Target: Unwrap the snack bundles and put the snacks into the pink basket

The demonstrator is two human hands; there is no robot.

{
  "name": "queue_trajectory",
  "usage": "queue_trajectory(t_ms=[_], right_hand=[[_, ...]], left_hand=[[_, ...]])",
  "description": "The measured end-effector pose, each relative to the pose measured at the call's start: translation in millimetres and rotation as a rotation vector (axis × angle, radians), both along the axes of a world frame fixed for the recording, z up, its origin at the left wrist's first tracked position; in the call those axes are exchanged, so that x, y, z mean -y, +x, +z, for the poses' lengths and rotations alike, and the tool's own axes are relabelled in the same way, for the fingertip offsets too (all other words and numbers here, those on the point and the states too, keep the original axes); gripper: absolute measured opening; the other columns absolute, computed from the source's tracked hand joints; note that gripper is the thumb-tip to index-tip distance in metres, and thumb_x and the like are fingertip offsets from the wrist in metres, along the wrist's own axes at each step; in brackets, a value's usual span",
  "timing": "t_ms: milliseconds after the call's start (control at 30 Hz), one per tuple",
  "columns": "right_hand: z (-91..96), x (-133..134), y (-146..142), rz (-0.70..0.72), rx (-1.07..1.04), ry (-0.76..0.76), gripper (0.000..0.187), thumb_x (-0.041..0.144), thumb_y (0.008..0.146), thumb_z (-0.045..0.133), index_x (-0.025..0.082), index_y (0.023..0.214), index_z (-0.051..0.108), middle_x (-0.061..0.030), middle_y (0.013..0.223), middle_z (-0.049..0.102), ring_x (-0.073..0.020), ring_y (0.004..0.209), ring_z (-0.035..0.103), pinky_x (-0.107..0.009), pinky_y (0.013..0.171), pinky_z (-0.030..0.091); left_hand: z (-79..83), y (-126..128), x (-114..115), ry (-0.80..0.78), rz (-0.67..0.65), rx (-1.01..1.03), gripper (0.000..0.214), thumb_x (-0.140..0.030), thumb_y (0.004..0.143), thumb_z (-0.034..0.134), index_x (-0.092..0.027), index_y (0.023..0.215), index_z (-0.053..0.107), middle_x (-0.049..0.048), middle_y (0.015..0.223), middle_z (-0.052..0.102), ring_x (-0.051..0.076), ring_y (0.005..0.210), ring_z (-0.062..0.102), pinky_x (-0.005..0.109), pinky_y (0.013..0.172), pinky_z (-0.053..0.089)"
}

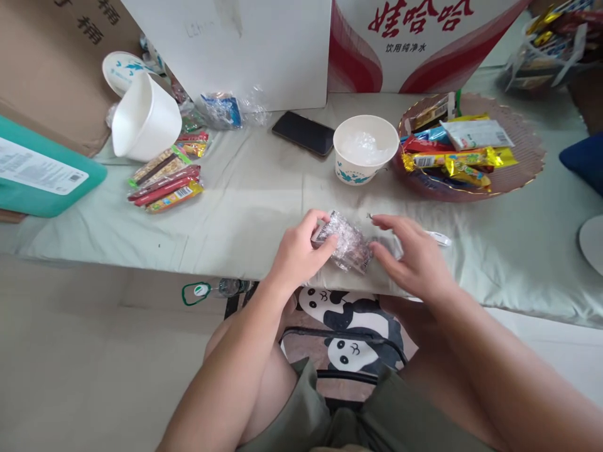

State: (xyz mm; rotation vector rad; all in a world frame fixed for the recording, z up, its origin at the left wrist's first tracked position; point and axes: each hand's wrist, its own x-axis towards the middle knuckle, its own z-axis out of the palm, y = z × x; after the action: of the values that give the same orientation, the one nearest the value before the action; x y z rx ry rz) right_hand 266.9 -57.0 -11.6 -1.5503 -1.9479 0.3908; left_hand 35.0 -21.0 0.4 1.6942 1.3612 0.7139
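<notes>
Near the front edge of the cloth-covered table (245, 207), my left hand (301, 248) grips a small packet wrapped in clear bubble wrap (346, 242), with fingers at its far left side and thumb across its top. Dark, brownish contents show faintly through the wrap; what they are I cannot tell. My right hand (417, 254) is at the packet's right end, thumb and index finger apart, the thumb close to the wrap. A small white object (439, 238) lies partly hidden behind the right hand. A paper cup (360, 172) holding crumpled clear plastic stands beyond the hands.
A black phone (303, 133) lies left of the cup. A scalloped bowl (522, 154) of wrapped snacks stands at right. More snack sticks (167, 188) and a tipped white paper tub (146, 119) are at left. Boxes (264, 56) line the back.
</notes>
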Motion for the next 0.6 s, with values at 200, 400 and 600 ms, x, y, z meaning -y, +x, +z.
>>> queue_trajectory(t_ms=[200,400,600], right_hand=[[2.0,0,-23,0.026,-0.234,-0.144,0.039,0.032,0.089,0.065,0.02,0.127,0.068,-0.0109,0.11,0.076,-0.0243,0.091,0.07,-0.042,0.084,0.058],[6.8,-1,-27,0.005,-0.354,-0.07,0.006,0.02,0.087,0.062,0.024,0.084,0.065,-0.0026,0.089,0.072,-0.0191,0.084,0.067,-0.034,0.079,0.054],[4.9,0,-26,-0.122,-0.413,-0.092,0.029,0.025,0.083,0.066,0.025,0.112,0.066,-0.0044,0.103,0.074,-0.0177,0.079,0.063,-0.035,0.073,0.052]], left_hand=[[-2.1,2,2,0.051,-0.087,0.03,0.021,-0.035,0.094,0.058,-0.025,0.112,0.056,-0.0071,0.07,0.047,0.011,0.061,0.044,0.027,0.062,0.037],[-6.7,2,1,0.023,-0.07,0.04,0.022,-0.035,0.093,0.06,-0.025,0.113,0.058,-0.0065,0.071,0.048,0.011,0.06,0.046,0.027,0.061,0.037],[-7.6,3,-1,0.054,-0.097,0.055,0.021,-0.035,0.094,0.061,-0.025,0.112,0.059,-0.0056,0.072,0.048,0.011,0.061,0.046,0.027,0.061,0.036]])
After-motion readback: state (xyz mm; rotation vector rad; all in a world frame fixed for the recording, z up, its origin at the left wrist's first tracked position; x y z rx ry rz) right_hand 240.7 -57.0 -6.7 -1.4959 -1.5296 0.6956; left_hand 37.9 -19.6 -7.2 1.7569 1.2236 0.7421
